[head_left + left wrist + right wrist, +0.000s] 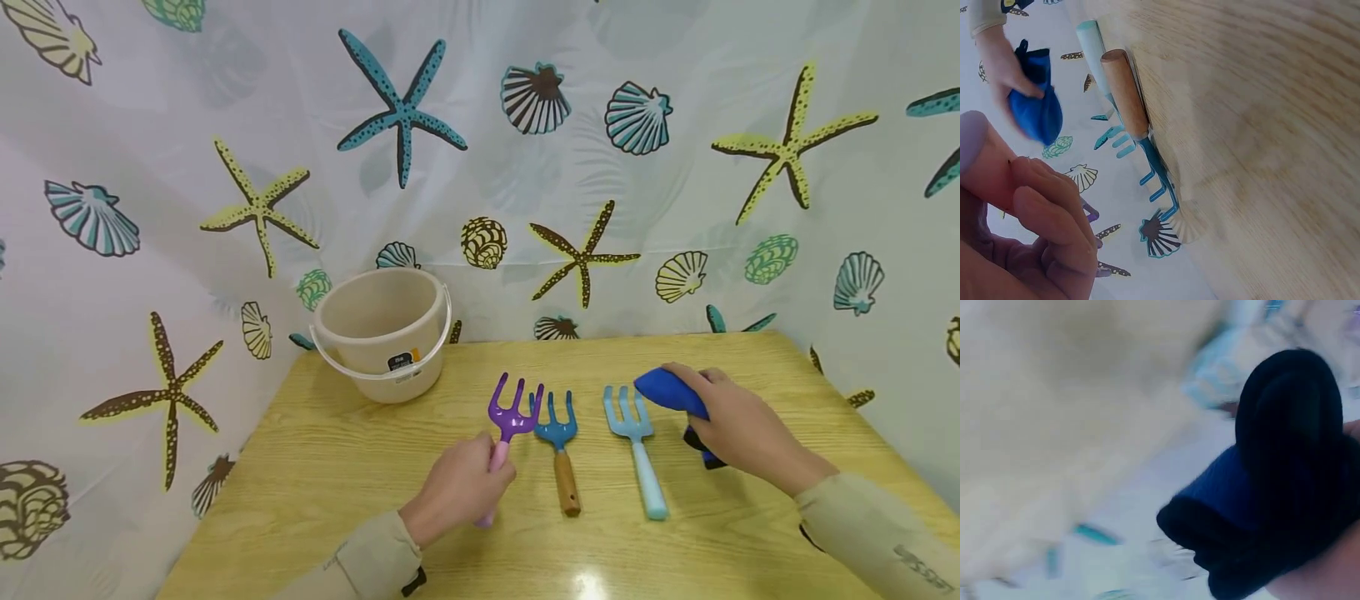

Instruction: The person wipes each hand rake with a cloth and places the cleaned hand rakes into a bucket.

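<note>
In the head view my left hand (459, 483) grips a small garden fork (508, 421) by its pink handle, its purple tines pointing away from me and overlapping the teal fork behind. The left wrist view shows the fingers wrapped round that handle (991, 162). Over the right part of the table, my right hand (742, 425) holds a folded blue fabric piece with black edging (667, 390); its exact kind I cannot tell. Between the hands lie a teal garden fork with a wooden handle (566, 479) and a light blue garden fork (647, 479).
A beige bucket (382, 367) with a white handle stands at the table's back left. The wooden table (322, 500) ends at a hanging sheet (480, 167) printed with starfish and shells, which also runs along both sides.
</note>
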`<action>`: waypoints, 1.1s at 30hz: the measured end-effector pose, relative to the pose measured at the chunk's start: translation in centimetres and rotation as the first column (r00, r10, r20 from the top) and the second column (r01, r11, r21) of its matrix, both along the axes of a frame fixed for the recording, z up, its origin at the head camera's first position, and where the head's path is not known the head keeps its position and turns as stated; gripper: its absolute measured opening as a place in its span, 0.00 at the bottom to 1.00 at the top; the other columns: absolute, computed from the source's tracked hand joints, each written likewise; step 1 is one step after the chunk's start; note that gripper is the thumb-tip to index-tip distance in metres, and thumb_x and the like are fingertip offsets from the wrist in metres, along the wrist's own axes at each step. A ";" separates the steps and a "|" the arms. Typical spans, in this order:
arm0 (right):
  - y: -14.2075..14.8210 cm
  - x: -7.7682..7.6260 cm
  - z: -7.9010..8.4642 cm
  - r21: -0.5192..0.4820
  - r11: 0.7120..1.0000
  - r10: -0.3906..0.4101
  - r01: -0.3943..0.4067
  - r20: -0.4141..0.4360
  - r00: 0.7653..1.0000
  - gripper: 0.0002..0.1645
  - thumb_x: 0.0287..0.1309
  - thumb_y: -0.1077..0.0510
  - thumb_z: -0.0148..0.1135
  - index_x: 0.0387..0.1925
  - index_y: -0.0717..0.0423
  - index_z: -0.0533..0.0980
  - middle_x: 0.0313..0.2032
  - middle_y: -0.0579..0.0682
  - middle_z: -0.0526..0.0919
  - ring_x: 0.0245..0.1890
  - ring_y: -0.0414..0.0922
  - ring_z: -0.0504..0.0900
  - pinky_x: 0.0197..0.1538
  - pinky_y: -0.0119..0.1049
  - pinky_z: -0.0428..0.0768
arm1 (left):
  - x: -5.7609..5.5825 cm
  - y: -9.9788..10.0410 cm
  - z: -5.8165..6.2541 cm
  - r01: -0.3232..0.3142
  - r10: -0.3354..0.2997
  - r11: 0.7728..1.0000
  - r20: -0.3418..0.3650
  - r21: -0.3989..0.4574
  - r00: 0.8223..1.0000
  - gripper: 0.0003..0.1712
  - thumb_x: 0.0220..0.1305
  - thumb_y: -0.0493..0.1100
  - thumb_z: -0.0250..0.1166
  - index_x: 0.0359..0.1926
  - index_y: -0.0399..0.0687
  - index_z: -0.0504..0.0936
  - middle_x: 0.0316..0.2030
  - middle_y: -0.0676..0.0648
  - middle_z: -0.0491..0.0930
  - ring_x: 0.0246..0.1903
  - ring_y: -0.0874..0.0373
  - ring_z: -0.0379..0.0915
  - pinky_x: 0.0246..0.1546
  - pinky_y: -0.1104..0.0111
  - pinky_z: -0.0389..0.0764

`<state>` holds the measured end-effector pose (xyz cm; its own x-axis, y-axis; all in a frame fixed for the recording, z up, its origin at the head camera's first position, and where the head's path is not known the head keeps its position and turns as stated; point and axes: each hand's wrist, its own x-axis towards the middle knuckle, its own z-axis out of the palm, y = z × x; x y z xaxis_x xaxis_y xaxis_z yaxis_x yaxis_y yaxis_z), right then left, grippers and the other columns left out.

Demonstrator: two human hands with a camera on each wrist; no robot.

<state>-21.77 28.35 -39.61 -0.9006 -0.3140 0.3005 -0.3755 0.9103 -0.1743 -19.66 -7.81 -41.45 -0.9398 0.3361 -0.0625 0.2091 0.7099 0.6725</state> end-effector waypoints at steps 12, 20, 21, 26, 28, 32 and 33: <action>-12.5 0.9 1.5 0.068 0.970 0.240 -0.234 -0.085 0.967 0.38 0.50 0.54 0.71 0.63 0.46 0.68 0.49 0.61 0.76 0.39 0.56 0.80 0.37 0.55 0.83 | 0.2 0.5 0.0 -0.013 0.007 0.995 0.054 0.095 0.999 0.14 0.64 0.45 0.59 0.45 0.40 0.74 0.20 0.48 0.75 0.10 0.59 0.73 0.09 0.69 0.77; -15.0 0.3 0.3 0.147 0.974 0.197 -0.174 -0.164 0.967 0.39 0.45 0.55 0.73 0.61 0.41 0.72 0.47 0.61 0.77 0.35 0.55 0.80 0.26 0.49 0.85 | 0.6 0.9 -0.1 -0.007 0.000 0.985 0.042 0.171 0.999 0.17 0.62 0.43 0.59 0.49 0.40 0.74 0.26 0.49 0.78 0.10 0.59 0.73 0.10 0.67 0.78; -15.0 0.3 0.3 0.166 0.973 0.188 -0.160 -0.169 0.968 0.38 0.45 0.55 0.73 0.61 0.40 0.72 0.46 0.61 0.77 0.34 0.55 0.80 0.25 0.49 0.84 | 0.7 1.0 -0.1 -0.013 0.007 0.984 0.038 0.178 0.999 0.17 0.61 0.43 0.59 0.49 0.40 0.75 0.27 0.49 0.78 0.09 0.58 0.73 0.10 0.66 0.78; -14.6 0.4 0.2 0.250 0.962 0.156 -0.109 -0.178 0.972 0.39 0.43 0.57 0.74 0.60 0.39 0.73 0.44 0.61 0.77 0.29 0.54 0.79 0.15 0.41 0.80 | 0.7 1.0 -0.1 -0.047 0.044 0.982 0.017 0.183 0.999 0.16 0.60 0.43 0.61 0.48 0.40 0.75 0.30 0.48 0.79 0.09 0.59 0.73 0.11 0.67 0.78; -14.7 0.6 0.3 0.239 0.963 0.168 -0.122 -0.179 0.969 0.38 0.42 0.60 0.73 0.59 0.38 0.74 0.44 0.61 0.77 0.29 0.53 0.79 0.15 0.41 0.80 | 0.6 0.9 0.0 -0.051 0.051 0.981 0.006 0.185 0.999 0.16 0.61 0.44 0.61 0.48 0.40 0.75 0.30 0.48 0.79 0.10 0.59 0.73 0.11 0.67 0.78; -15.4 1.4 0.6 0.194 0.960 0.234 -0.200 -0.171 0.957 0.38 0.41 0.64 0.70 0.58 0.37 0.74 0.47 0.64 0.76 0.34 0.55 0.80 0.21 0.45 0.84 | 0.5 0.9 -0.1 -0.033 0.039 0.980 -0.026 0.196 0.999 0.16 0.61 0.44 0.60 0.47 0.39 0.76 0.25 0.49 0.79 0.09 0.60 0.72 0.13 0.68 0.78; -15.5 1.7 0.6 0.190 0.958 0.249 -0.215 -0.173 0.953 0.38 0.42 0.64 0.69 0.58 0.37 0.75 0.47 0.65 0.77 0.35 0.55 0.80 0.23 0.46 0.84 | 0.5 1.0 -0.1 -0.028 0.035 0.980 -0.034 0.196 0.999 0.16 0.61 0.44 0.60 0.47 0.38 0.77 0.24 0.48 0.79 0.09 0.60 0.72 0.14 0.68 0.78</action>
<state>-20.12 12.84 -39.00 -0.7266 -0.5679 0.3867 -0.5910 0.8037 0.0699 -19.17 -6.86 -41.55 -0.9506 0.3084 0.0369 0.2164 0.5722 0.7910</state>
